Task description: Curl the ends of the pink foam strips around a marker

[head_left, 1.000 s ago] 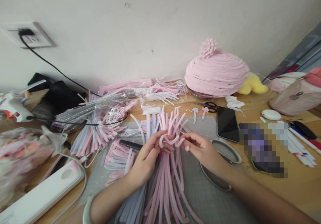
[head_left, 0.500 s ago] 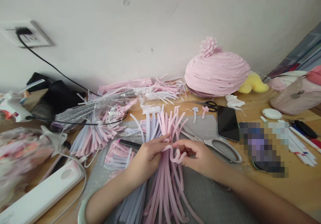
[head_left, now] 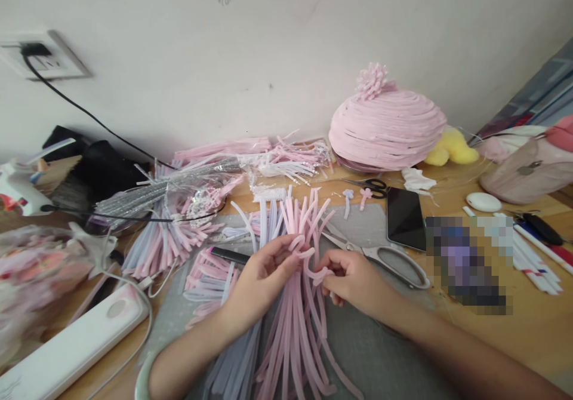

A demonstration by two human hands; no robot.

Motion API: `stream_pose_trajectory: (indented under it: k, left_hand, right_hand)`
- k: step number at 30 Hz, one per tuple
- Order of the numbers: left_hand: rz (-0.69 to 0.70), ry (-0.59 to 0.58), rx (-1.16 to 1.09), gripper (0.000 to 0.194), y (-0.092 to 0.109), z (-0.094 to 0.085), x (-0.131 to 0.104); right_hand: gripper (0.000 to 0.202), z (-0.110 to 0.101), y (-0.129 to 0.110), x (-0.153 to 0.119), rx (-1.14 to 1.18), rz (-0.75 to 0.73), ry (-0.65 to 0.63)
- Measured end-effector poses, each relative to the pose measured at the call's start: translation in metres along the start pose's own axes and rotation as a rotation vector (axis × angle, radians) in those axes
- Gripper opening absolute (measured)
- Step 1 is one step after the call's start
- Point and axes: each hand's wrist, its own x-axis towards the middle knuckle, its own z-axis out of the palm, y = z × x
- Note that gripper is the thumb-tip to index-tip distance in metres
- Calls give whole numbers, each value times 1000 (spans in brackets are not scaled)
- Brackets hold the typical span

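Note:
A curled pink fuzzy stem [head_left: 308,262] hangs between my two hands. My left hand [head_left: 273,268] pinches its looped left part between thumb and fingers. At its right end, my right hand [head_left: 342,274] closes its thumb and index finger on the curl. Beneath both hands lies a long bundle of pink stems [head_left: 293,340], fanned toward the front edge. Beside it on the left are pale blue-lilac stems [head_left: 235,358]. A black pen-like tool [head_left: 230,255] lies just left of my left hand.
Large scissors [head_left: 389,262], a black phone [head_left: 406,218] and a blurred-out object [head_left: 470,262] lie on the right. A pink stem-covered dome [head_left: 387,128] stands at the back. On the left are a white power strip [head_left: 80,340], a glue gun [head_left: 22,188] and more bundles [head_left: 165,245].
The curl between my hands has opened out and stretched. My right hand has moved slightly down and its fingers have folded in; my left thumb now presses the loop from above.

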Motion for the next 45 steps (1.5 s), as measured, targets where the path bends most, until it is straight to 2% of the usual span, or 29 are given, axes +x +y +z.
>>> stream_pose_trajectory:
  k: [5,8,11,14,15,16,17,18,19,20,23,27,38,45]
  left_hand:
    - [49,19,172,29,-8,1,0]
    - [47,51,219,21,-10,1,2]
    - [34,56,133,16,-11,0,3]
    - [-5,51,52,14,-14,-2,4]
    - [-17,46,39,14,-15,-3,4]
    - [-26,40,36,15,-16,-3,4]
    - [-33,31,45,15,-17,-3,4]
    - [-34,21,65,15,-18,-3,3]
    - [-34,13,90,15,-19,-3,3]
    - [-33,4,117,15,-20,-3,3]
    - [-26,-19,174,15,-22,-3,2]
    - [-58,-19,199,17,-27,-6,2]
    - [-89,3,165,14,-29,-6,3]
    - [-107,7,148,18,-28,-6,2]
  right_hand:
    - [7,2,9,1,-52,12,-34]
    - [11,4,5,1,-67,-20,-69]
    - [25,-2,-10,-9,-190,-178,-130]
    - [58,-25,-15,-36,-479,-382,-99]
    - [55,-37,-11,-47,-572,-456,-6]
    - [41,-49,-3,-60,-654,-557,132]
    - [28,-63,8,-73,-715,-689,302]
    - [24,-77,21,-86,-783,-745,486]
    - [24,-90,35,-99,-852,-759,676]
    - [23,-102,49,-111,-914,-726,814]
    - [17,-129,82,-136,-1102,-636,1001]
    - [14,-139,96,-144,-1173,-568,1012]
    - [14,-137,96,-141,-1141,-504,939]
    - [15,-137,93,-139,-1129,-524,916]
